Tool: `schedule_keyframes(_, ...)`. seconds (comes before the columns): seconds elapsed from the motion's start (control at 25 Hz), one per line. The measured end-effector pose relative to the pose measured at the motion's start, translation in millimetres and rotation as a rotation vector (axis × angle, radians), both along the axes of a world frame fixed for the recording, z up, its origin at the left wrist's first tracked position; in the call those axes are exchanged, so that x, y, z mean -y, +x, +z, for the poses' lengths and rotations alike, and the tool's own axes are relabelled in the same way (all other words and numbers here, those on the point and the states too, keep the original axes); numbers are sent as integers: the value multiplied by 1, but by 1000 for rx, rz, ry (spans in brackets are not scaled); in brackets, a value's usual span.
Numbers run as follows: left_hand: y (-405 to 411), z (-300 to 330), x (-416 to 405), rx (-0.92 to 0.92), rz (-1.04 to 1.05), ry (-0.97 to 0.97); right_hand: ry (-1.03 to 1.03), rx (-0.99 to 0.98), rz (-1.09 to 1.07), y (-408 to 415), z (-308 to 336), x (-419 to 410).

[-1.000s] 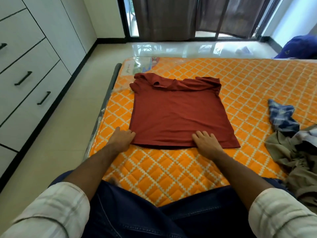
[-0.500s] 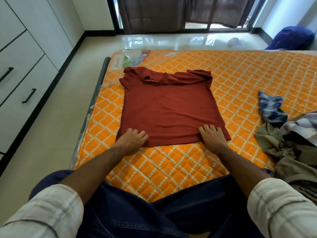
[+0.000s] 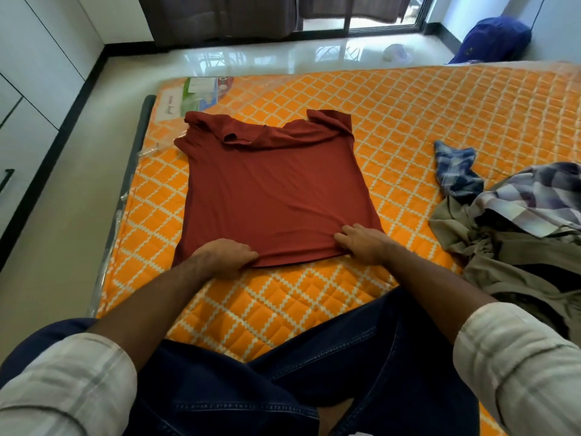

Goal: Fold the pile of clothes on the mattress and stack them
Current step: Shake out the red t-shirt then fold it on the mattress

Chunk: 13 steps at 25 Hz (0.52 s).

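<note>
Clothes: red shirt (image 3: 273, 196) hem gripped by both hands; mattress (image 3: 440, 121) label (image 3: 201, 92) unreadable.

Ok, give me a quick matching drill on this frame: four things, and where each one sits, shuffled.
Things:
1. rust-red T-shirt
2. blue plaid cloth
3. olive-khaki garment
4. dark blue bag

Places:
A. floor, far right corner
B. spread flat, both hands at its near hem
C. near right, in the heap
D. alone, far side of the heap

Pairs: 1-B, 2-D, 3-C, 4-A
</note>
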<state>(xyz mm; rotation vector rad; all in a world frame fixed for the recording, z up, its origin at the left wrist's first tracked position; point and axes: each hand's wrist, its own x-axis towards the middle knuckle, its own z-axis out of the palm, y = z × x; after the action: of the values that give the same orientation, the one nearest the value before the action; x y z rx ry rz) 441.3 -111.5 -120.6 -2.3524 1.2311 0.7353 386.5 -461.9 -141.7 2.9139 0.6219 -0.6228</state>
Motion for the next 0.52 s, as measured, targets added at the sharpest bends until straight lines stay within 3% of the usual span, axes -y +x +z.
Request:
schedule_keyframes(0.12,-7,7,2,-204,37,68,127,-136,46,-14,-1,-1)
schedule_keyframes(0.2,1,16,11,-394,275,62,260,-352,-111,-10,9,0)
schedule_keyframes(0.28,25,18,24,-375,391,-60,338,-478,-311,10,20,1)
schedule_keyframes(0.32,40,15,30,-239,320,-155,388,-421,-351,25,23,1)
schedule_keyframes(0.4,75,3,48,45,197,-334,446,-110,-337,59,18,-1)
schedule_keyframes(0.52,115,-19,71,232,247,-396,325,178,-305,96,-17,-12)
